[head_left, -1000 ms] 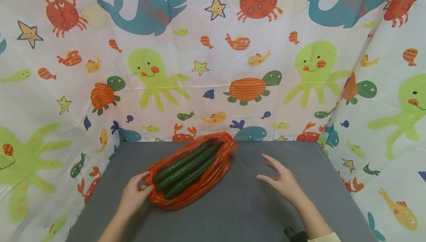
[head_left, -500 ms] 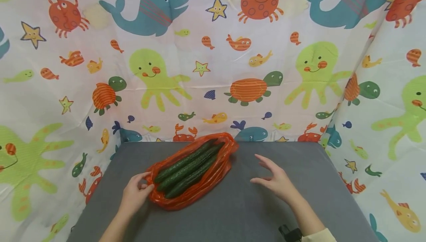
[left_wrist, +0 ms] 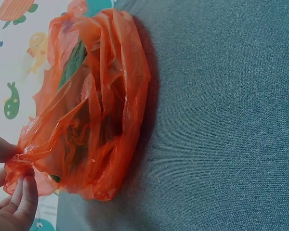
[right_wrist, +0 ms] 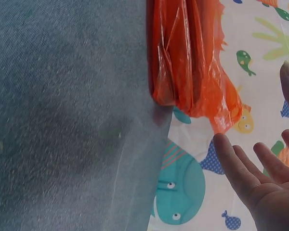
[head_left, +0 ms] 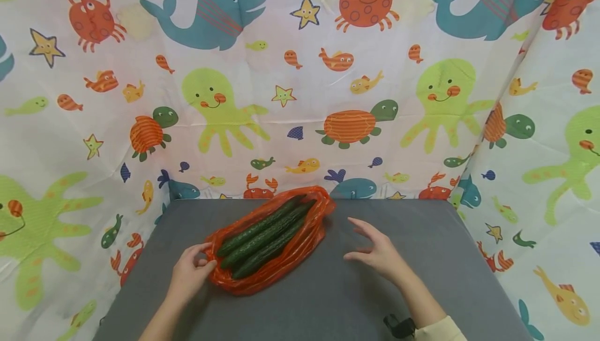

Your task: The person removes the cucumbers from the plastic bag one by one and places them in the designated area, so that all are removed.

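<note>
Three dark green cucumbers (head_left: 264, 237) lie side by side in an orange plastic bag (head_left: 281, 274), whose wide mouth faces up. The bag slants across the table from near left to far right. My left hand (head_left: 188, 273) pinches the bag's near left edge between thumb and fingers; the left wrist view shows the gathered film in the fingertips (left_wrist: 28, 185). To the right of the bag, apart from it, my right hand (head_left: 377, 252) hovers over the table with fingers spread and nothing in them. In the right wrist view its fingers (right_wrist: 238, 168) are extended.
The grey cloth-covered table (head_left: 328, 304) has a curtain (head_left: 300, 96) printed with sea animals behind it and at both sides. A black strap device (head_left: 399, 325) sits at the right wrist, next to a cream sleeve (head_left: 440, 330).
My right hand has moved left, closer to the bag, its fingers still spread. The left hand keeps its pinch on the bag's edge, and the bag with the cucumbers stays in place.
</note>
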{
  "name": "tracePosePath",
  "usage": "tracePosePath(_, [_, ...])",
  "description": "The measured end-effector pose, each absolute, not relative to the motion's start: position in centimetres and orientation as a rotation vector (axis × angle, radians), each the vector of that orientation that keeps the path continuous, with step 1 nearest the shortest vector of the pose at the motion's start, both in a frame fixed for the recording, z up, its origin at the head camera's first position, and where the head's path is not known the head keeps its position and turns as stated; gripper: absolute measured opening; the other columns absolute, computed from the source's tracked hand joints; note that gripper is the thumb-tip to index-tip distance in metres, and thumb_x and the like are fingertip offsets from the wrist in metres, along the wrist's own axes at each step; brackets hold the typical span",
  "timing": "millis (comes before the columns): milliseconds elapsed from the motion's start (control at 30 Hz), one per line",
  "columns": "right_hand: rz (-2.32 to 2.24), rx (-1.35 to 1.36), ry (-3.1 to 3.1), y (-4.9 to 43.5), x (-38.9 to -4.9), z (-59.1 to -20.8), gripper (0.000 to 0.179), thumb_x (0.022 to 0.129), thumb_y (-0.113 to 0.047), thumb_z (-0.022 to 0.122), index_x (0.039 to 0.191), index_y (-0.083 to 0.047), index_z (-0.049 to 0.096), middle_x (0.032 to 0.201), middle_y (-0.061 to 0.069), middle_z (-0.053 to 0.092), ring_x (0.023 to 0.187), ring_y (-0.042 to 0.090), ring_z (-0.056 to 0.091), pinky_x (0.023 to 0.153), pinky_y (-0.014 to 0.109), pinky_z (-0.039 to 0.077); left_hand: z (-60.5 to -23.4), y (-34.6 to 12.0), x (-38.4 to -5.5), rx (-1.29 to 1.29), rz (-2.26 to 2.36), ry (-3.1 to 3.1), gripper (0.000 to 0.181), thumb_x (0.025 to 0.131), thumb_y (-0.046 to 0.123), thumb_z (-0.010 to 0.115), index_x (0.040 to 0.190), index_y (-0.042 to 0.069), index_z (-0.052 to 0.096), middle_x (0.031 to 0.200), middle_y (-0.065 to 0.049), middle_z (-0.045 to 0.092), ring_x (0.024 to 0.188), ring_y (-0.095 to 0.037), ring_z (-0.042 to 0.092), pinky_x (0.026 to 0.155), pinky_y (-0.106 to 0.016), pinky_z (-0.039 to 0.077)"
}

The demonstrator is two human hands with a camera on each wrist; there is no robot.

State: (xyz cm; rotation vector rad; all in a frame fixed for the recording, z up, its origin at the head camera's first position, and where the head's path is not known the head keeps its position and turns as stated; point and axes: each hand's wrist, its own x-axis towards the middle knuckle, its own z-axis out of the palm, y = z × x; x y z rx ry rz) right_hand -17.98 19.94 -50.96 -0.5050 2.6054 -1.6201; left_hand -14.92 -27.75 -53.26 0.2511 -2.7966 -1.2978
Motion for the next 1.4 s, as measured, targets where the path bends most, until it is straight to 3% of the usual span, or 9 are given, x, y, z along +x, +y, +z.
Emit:
tracePosePath(233, [-1.574,-0.490,2.658,18.4,-18.3,-50.5,0.086,0.074,-0.026,0.090,0.149,-0.024,0.049,0.155,0.010,0.046,0.138,0.039,0.049,0.085,0.036,0.059,-53.5,-27.8,-15.1,0.241,-1.307,-2.790,0.049,0.091,0.017,0.073,0.138,0.012,0.060,0.144,-0.016,0.049,0.096,-0.020,0.067,0.067,-0.026,0.051])
tracePosePath(800, [-1.610,-0.543,2.586,15.5,-19.2,-49.9,0.085,0.076,-0.025,0.089,0.150,-0.029,0.048,0.156,0.008,0.046,0.134,0.038,0.053,0.085,0.035,0.059,-53.7,-27.7,-15.2,0.267,-1.355,-2.803,0.051,0.092,0.018,0.072,0.140,0.012,0.059,0.147,-0.016,0.046,0.099,-0.022,0.067,0.066,-0.026,0.052])
tracePosePath(1400, [-1.665,-0.593,2.547,13.1,-20.1,-49.3,0.078,0.080,-0.031,0.085,0.149,-0.030,0.049,0.151,0.005,0.051,0.129,0.025,0.058,0.084,0.030,0.059,-53.5,-27.4,-15.4,0.257,-1.358,-2.816,0.052,0.092,0.019,0.072,0.141,0.012,0.058,0.148,-0.012,0.045,0.100,-0.021,0.063,0.068,-0.027,0.051])
